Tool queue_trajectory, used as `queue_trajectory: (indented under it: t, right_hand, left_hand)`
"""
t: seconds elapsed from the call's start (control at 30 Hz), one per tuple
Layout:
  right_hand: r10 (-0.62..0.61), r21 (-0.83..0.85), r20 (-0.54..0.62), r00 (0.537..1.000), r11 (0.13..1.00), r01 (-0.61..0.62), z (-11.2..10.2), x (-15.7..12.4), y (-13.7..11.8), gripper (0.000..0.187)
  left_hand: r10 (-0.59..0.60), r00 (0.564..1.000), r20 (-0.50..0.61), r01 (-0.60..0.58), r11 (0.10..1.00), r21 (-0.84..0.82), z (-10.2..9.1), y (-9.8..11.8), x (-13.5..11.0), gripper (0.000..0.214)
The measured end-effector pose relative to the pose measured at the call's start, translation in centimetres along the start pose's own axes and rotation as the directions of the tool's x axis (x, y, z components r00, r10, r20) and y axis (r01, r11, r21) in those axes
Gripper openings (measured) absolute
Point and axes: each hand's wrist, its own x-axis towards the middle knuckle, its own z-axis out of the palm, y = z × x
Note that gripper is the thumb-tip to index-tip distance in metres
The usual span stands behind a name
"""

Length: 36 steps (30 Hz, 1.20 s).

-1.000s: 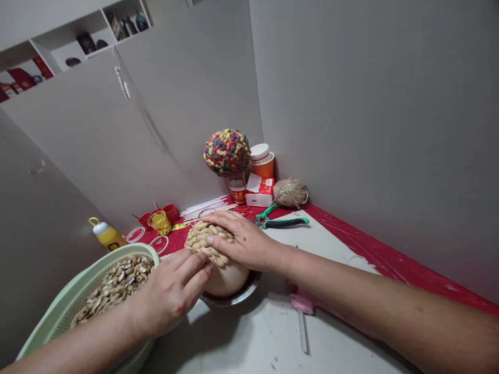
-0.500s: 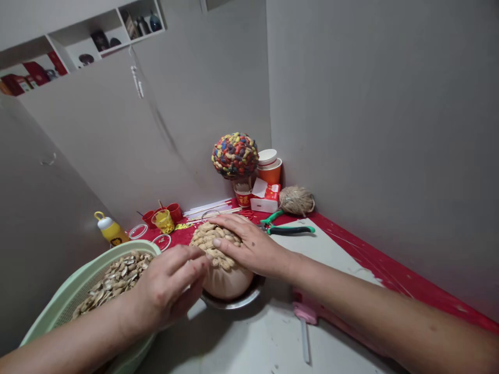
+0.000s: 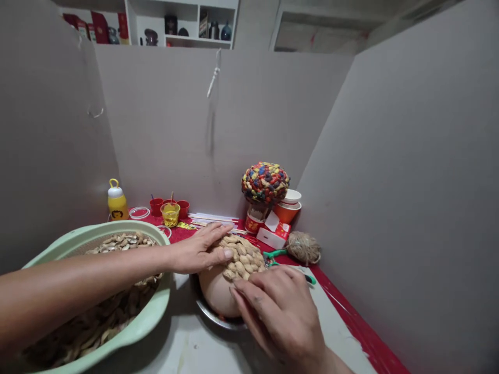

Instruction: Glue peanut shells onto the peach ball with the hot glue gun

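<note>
Peanut-covered ball (image 3: 240, 259) between fingers (image 3: 219, 253) (touching)

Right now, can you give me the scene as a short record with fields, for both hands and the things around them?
Left hand: lies open over the top of the peanut-covered ball
Right hand: fingertips touch the ball's near side
Under the ball: metal bowl
Left of the bowl: green basket holding peanut shells
Behind: painted peanut ball, twine, yellow bottle
</note>
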Motion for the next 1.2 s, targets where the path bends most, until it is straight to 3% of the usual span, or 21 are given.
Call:
queue_trajectory:
  t: [0.2,0.53,0.77,0.93,1.2]
  right_hand:
    - [0.017,-0.107,0.036,0.999,0.994,-0.013,1.6,-0.3,-0.1,0.008]
    - [0.028,-0.146,0.065,0.998,0.989,-0.018,2.1,-0.8,-0.3,0.006]
    - [0.054,-0.156,0.065,0.996,0.987,-0.044,2.7,-1.4,-0.4,0.007]
    - [0.066,-0.171,0.054,0.996,0.984,-0.056,2.8,-1.3,-0.2,0.007]
    - [0.016,-0.038,0.074,0.997,0.999,-0.013,1.5,-1.7,0.1,0.017]
  left_hand:
    - [0.017,0.999,-0.033,-0.020,0.997,-0.072,1.1,-0.6,0.2,0.072]
    - [0.071,0.992,-0.105,-0.086,0.985,-0.152,2.3,-0.9,0.3,0.065]
    - [0.003,0.995,-0.097,-0.018,0.988,-0.156,2.5,-0.5,0.4,0.067]
    - [0.021,0.994,-0.108,-0.037,0.988,-0.150,2.5,-0.3,0.2,0.064]
    - [-0.013,0.996,-0.083,-0.002,0.986,-0.168,2.3,-0.1,0.2,0.067]
